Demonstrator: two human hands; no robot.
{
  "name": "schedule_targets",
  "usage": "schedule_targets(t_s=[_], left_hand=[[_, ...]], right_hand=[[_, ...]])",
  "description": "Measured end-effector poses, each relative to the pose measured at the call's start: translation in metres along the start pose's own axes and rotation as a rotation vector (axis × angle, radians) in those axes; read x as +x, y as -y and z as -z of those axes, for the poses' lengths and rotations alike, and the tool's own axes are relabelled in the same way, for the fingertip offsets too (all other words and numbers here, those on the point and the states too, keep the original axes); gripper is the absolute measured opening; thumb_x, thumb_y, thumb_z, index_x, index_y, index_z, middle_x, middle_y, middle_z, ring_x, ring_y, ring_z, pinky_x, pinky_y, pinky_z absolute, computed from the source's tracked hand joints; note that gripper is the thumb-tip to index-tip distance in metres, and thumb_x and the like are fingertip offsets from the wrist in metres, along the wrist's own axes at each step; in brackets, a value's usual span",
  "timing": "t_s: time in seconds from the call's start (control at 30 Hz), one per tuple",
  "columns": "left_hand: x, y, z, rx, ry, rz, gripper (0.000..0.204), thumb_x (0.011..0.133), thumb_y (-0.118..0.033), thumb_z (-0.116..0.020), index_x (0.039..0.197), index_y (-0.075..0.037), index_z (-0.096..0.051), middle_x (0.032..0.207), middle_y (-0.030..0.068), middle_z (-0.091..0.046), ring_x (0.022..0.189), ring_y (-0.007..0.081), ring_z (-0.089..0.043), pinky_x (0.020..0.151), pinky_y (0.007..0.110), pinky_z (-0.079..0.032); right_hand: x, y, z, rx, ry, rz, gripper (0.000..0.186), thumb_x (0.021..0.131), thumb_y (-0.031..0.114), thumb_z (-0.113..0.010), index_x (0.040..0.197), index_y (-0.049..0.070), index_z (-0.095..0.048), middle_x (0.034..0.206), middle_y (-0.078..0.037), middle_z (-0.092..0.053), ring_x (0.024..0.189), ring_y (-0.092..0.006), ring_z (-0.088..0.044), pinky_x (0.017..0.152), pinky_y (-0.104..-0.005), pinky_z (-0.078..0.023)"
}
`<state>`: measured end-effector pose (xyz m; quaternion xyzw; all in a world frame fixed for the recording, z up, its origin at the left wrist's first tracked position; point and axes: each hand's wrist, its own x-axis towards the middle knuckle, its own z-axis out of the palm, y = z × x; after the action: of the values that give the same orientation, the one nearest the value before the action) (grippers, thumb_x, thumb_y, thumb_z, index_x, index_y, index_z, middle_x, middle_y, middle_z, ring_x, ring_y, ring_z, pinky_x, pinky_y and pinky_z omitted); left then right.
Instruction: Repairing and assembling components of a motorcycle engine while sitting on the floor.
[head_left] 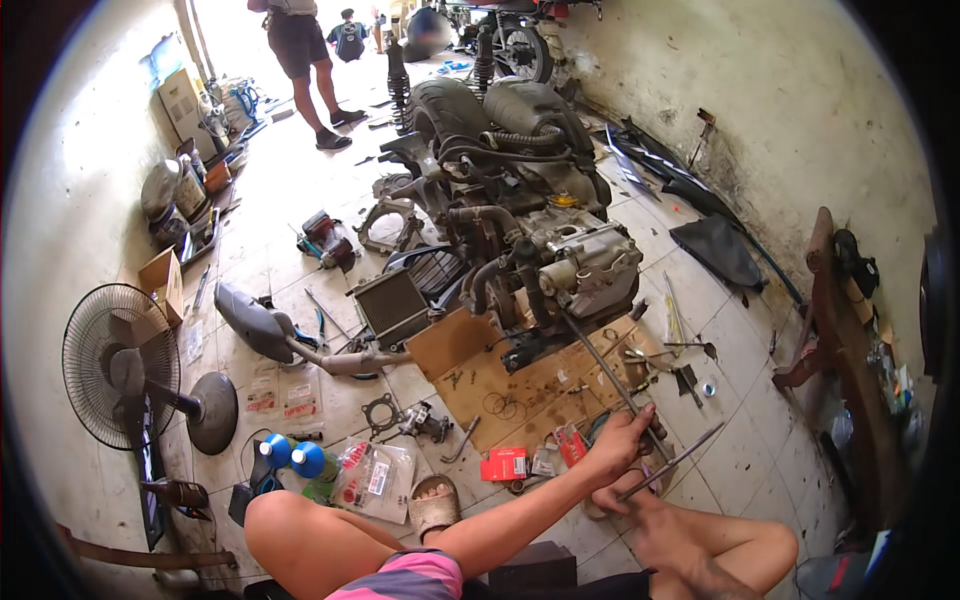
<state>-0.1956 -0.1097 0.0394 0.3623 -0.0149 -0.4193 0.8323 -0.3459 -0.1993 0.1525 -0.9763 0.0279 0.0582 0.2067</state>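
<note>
My left hand (pixel 627 438) grips a long metal bar (pixel 596 356) that slants up to the lower part of a grimy engine (pixel 590 262) on the floor. Lower right, my right hand (pixel 640 525), slightly blurred, holds one end of a thinner metal rod (pixel 684 455), which points up and right. Under the engine lies stained cardboard (pixel 455 345) with rings and small parts. Near my hands are a red box (pixel 504 464) and other small packets (pixel 570 445).
A fan (pixel 120 370), bottles (pixel 308 462) and an exhaust (pixel 250 322) are at left, a radiator (pixel 388 305) beside the engine, a rusty frame (pixel 830 350) and long panels (pixel 715 250) at right. A standing person (pixel 300 60), other people and a motorcycle (pixel 520 45) are behind.
</note>
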Motion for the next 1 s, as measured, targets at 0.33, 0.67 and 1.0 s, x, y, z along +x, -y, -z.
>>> schedule_targets(t_s=[0.33,0.67,1.0], left_hand=[[-0.006,-0.013,-0.006,0.086,-0.048,-0.007,0.042,0.107,-0.039,-0.055,0.089,-0.002,-0.063,0.081,0.0071,-0.069,0.056,0.0092,-0.048,0.052,0.027,-0.039],[-0.006,-0.019,-0.007,0.062,-0.076,-0.012,0.036,0.107,-0.038,-0.056,0.092,-0.005,-0.060,0.078,0.0051,-0.065,0.059,0.0102,-0.047,0.055,0.026,-0.039],[-0.013,-0.025,-0.005,0.096,-0.147,0.086,0.035,0.107,-0.038,-0.056,0.092,-0.006,-0.060,0.078,0.0042,-0.066,0.060,0.0103,-0.052,0.055,0.026,-0.042]], right_hand=[[-0.006,-0.012,-0.004,-0.091,-0.026,-0.067,0.056,0.094,0.027,-0.066,0.134,-0.009,-0.055,0.097,-0.022,-0.073,0.087,-0.0304,-0.074,0.080,-0.0382,-0.057],[-0.005,-0.007,0.007,0.062,-0.003,-0.173,0.038,0.090,0.018,-0.059,0.123,-0.001,-0.060,0.095,-0.028,-0.069,0.086,-0.0466,-0.066,0.080,-0.0515,-0.054],[0.009,-0.008,-0.015,0.329,-0.079,-0.072,0.025,0.094,0.014,-0.059,0.115,0.004,-0.068,0.078,-0.023,-0.066,0.068,-0.0380,-0.066,0.064,-0.0424,-0.053]])
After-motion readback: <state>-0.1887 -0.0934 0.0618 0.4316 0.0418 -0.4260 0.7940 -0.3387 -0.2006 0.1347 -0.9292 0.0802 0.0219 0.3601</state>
